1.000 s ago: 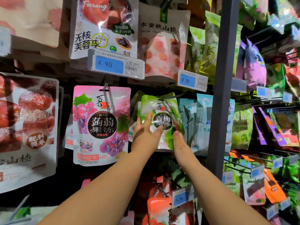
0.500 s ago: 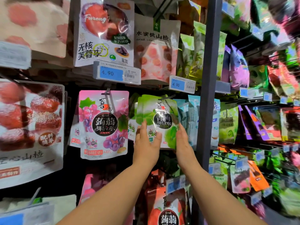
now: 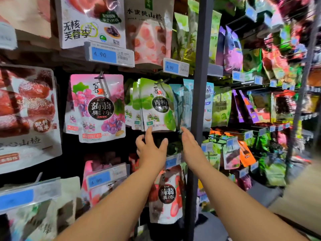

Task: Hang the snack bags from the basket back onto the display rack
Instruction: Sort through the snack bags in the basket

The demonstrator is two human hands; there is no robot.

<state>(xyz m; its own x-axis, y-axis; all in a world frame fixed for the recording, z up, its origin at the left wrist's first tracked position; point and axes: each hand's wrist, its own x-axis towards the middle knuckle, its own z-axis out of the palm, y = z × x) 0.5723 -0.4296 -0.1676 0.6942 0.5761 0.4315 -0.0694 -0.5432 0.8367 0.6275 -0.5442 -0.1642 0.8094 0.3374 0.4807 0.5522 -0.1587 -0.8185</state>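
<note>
Green bag (image 3: 157, 105): hangs from a hook (image 3: 163, 81) at the front of a row of like bags, between the pink bag (image 3: 97, 108) and the grey post (image 3: 199, 66), under a blue price tag (image 3: 175, 66).
Left hand (image 3: 151, 148): just below the bag, fingers loose and spread, grasping nothing; one fingertip reaches the bag's bottom edge.
Right hand (image 3: 189, 141): released, fingers straight, tips near the bag's lower right corner, beside the post.

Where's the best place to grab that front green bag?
Probably its bottom edge, pinched from below and in front: the green bag hangs flat from a hook through its top, leaving the bottom edge free.
</note>
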